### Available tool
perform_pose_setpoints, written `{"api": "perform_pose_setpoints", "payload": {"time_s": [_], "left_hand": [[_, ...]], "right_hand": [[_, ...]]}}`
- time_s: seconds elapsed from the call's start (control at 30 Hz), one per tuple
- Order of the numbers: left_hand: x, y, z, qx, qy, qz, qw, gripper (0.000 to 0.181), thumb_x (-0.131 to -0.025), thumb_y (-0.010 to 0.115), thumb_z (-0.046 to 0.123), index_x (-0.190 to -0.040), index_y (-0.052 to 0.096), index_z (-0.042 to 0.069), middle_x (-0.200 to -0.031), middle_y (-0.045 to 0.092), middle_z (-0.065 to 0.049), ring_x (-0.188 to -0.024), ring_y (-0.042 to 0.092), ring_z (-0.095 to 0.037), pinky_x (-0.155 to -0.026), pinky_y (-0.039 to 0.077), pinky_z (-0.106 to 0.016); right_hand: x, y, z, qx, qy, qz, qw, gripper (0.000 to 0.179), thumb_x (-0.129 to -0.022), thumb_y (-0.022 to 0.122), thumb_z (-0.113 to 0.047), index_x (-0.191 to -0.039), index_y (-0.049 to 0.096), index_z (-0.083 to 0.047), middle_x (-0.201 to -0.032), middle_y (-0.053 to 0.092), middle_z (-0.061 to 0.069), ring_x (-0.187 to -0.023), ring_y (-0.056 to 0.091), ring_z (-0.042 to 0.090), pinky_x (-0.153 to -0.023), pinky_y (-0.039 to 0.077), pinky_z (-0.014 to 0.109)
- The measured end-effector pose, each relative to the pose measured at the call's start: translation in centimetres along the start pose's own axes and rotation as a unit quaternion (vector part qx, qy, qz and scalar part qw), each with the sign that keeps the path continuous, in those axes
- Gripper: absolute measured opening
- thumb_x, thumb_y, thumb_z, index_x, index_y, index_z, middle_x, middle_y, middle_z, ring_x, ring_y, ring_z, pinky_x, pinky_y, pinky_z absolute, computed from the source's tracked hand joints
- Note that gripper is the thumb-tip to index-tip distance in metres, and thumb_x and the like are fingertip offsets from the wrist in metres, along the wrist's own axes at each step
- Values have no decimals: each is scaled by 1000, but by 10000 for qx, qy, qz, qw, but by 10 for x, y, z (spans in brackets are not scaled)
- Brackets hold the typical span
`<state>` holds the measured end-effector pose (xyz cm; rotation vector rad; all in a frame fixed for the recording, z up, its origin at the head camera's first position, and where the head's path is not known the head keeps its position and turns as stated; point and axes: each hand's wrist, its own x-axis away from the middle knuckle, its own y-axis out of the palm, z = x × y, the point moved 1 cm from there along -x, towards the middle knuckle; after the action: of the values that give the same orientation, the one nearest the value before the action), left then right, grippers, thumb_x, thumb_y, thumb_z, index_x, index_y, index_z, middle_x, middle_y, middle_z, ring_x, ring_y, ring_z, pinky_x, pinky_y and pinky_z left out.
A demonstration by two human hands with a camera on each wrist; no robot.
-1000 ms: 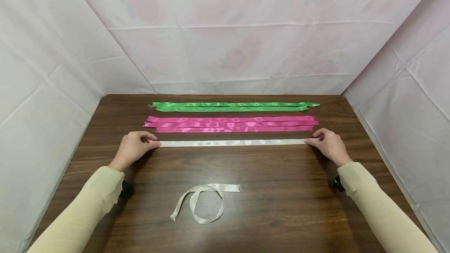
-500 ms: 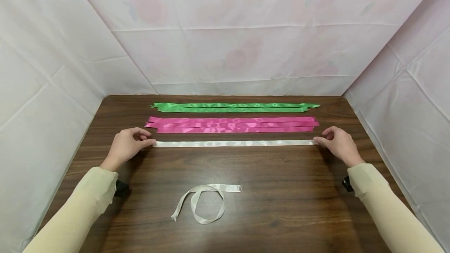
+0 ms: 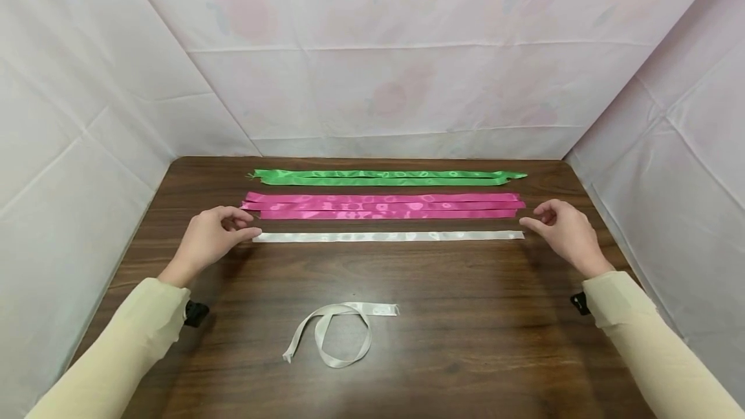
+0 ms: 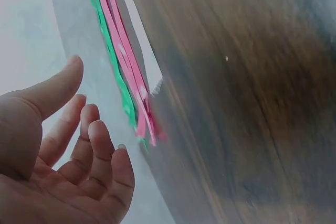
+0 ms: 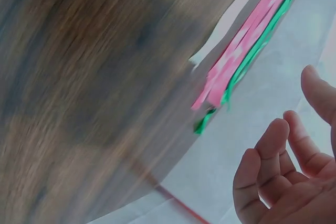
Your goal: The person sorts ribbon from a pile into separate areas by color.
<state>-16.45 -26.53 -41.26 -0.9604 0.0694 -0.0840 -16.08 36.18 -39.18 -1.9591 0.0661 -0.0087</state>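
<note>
A straight white satin ribbon lies flat across the table, parallel to the others behind it. Around its left end hovers my left hand, fingers relaxed; the left wrist view shows nothing between thumb and fingers and the ribbon's frayed end lying free. Off the ribbon's right end is my right hand, thumb and fingers parted and holding nothing. Pink ribbons lie side by side just behind the white one. Green ribbons form the farthest row. Nearer me, a second white ribbon lies in a loose loop.
The brown wooden table ends at the back against a pale fabric backdrop with faded fruit prints. White cloth walls stand along both sides. Dark bands are visible at both wrists.
Both hands have let go of the straight white ribbon's ends and drawn outward, the right one farther and slightly up. The ribbon stays flat; the looped one has not moved.
</note>
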Motion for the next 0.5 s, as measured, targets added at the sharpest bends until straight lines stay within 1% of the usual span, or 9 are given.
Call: {"api": "perform_pose_setpoints", "payload": {"time_s": [0.17, 0.3, 0.5], "left_hand": [[8, 4, 12, 33, 241, -14, 9997, 34, -87, 84, 32, -106, 76, 4, -91, 71, -9, -77, 56, -18, -67, 43, -26], [17, 9, 24, 42, 456, -40, 9989, 32, -86, 85, 29, -104, 77, 4, -88, 70, -6, -77, 56, -17, -68, 45, -26], [32, 19, 37, 106, 663, -121, 9977, 23, -85, 86, 26, -99, 78, 10, -86, 69, -1, -78, 58, -14, -70, 48, -23]], "right_hand": [[8, 6, -20, -134, -183, -71, 9997, 48, -96, 71, -48, -113, 67, -3, -99, 67, 15, -85, 62, 28, -63, 42, 30], [16, 13, -40, -251, -468, -75, 9986, 43, -95, 74, -43, -111, 68, -4, -98, 67, 12, -86, 61, 26, -65, 44, 31], [25, 26, -72, -442, -997, 136, 9939, 32, -92, 79, -30, -109, 70, -5, -92, 65, 8, -79, 57, 22, -65, 43, 30]]}}
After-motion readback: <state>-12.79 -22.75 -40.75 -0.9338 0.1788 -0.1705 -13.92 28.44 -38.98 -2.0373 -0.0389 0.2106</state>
